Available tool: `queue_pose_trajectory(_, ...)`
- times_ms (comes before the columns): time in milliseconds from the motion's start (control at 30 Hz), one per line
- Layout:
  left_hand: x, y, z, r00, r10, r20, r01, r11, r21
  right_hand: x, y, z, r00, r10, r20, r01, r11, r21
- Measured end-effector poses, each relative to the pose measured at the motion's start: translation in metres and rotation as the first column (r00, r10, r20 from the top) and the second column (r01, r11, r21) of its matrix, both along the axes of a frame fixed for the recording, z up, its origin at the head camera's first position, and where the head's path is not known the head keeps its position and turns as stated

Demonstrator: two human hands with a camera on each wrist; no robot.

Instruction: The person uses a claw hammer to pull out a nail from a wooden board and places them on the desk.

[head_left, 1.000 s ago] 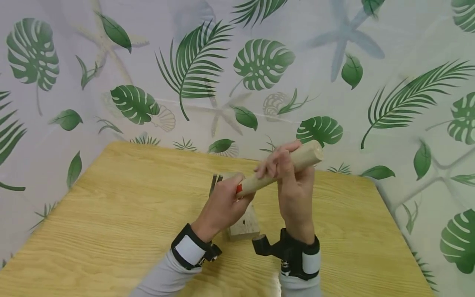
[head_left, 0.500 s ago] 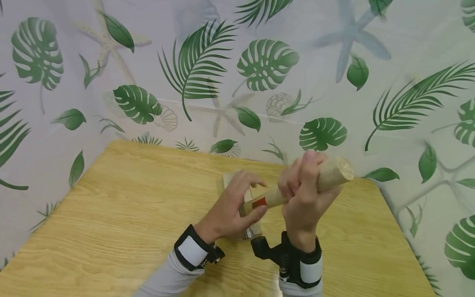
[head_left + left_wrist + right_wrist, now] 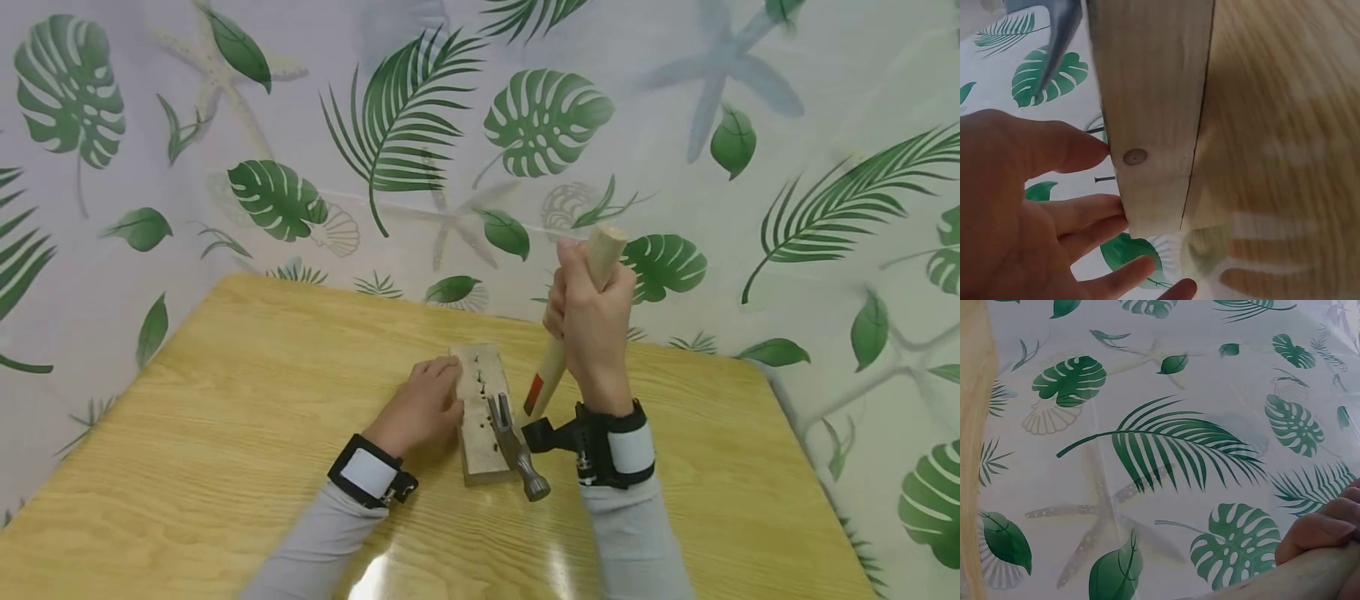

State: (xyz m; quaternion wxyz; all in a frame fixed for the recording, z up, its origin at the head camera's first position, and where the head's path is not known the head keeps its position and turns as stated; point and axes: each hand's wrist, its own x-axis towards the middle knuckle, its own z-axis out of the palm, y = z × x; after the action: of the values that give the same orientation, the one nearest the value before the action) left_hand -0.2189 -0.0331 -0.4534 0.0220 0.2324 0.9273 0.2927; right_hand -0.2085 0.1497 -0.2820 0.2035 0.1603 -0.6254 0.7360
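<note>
My right hand (image 3: 596, 329) grips the wooden handle of a claw hammer (image 3: 555, 367), which slants up to the right; in the right wrist view only some fingers (image 3: 1319, 534) round the handle show. The metal hammer head overlaps the right edge of a wooden block (image 3: 476, 442) on the table, claw pointing away from me. Several nails (image 3: 482, 383) stand in the block's top. My left hand (image 3: 423, 404) touches the block's left side. In the left wrist view its thumb and fingertips meet the block's edge beside a nail (image 3: 1105, 179), and the hammer claw (image 3: 1063, 37) shows above.
The block lies on a wood-grain table (image 3: 262, 433). Behind the table's far edge hangs a white sheet (image 3: 420, 108) printed with green leaves and starfish. A black strap with a small camera (image 3: 615, 446) sits on each wrist.
My left hand has let go of the hammer handle and moved left to the block. My right hand has swung the handle more upright, and the claw has come into sight over the block.
</note>
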Motion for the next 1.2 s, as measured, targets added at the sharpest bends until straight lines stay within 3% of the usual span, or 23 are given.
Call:
queue_pose_trajectory(200, -0.002, -0.001, -0.002, 1.000, -0.025, 0.017, 0.024, 1.000, 0.008, -0.041, -0.013, -0.002, 0.991, -0.004, 0.132, -0.004, 0.998, 0.066)
queue_pose_trajectory(400, -0.004, -0.002, -0.003, 0.998, -0.052, 0.023, 0.052, 0.999, 0.012, -0.076, -0.024, -0.009, 0.962, -0.002, 0.275, -0.026, 0.995, 0.098)
queue_pose_trajectory(567, -0.003, -0.004, -0.003, 0.998, -0.048, 0.045, 0.046, 0.998, 0.049, -0.095, -0.034, -0.013, 0.952, -0.042, 0.305, -0.013, 0.984, 0.177)
queue_pose_trajectory(933, -0.005, -0.005, -0.002, 0.998, -0.052, 0.046, 0.049, 0.996, 0.077, -0.116, -0.049, -0.013, 0.961, -0.117, 0.252, 0.060, 0.973, 0.223)
queue_pose_trajectory(1200, -0.005, -0.007, -0.003, 0.998, -0.043, 0.045, 0.040, 0.997, 0.073, -0.109, -0.056, -0.010, 0.963, -0.139, 0.233, 0.082, 0.968, 0.238)
